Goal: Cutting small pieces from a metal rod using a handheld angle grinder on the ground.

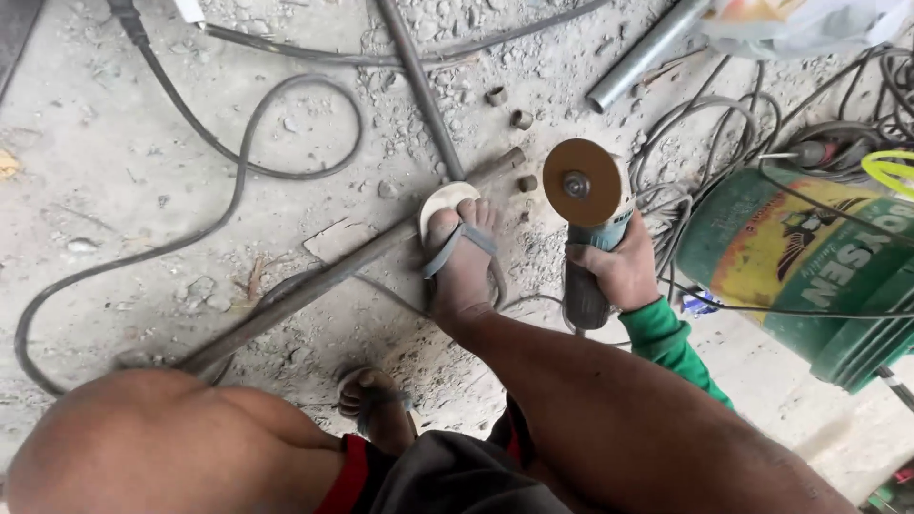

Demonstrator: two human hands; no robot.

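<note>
My right hand [624,271], in a green sleeve, is shut on the body of an angle grinder [583,290]. Its round brown cutting disc [582,181] faces up, just right of the end of a long rusty metal pipe [314,286] and apart from it. The pipe lies diagonally on the concrete floor. My foot in a sandal [462,257] presses down on the pipe close to that end. Short cut pipe pieces [521,119] lie beyond the pipe's end. My left hand is out of view.
A green plastic bucket [809,266] lies on its side at the right, with tangled cables around it. A black cable [238,162] loops across the floor at the left. A thin rod [419,86] and a grey tube [643,52] lie at the top.
</note>
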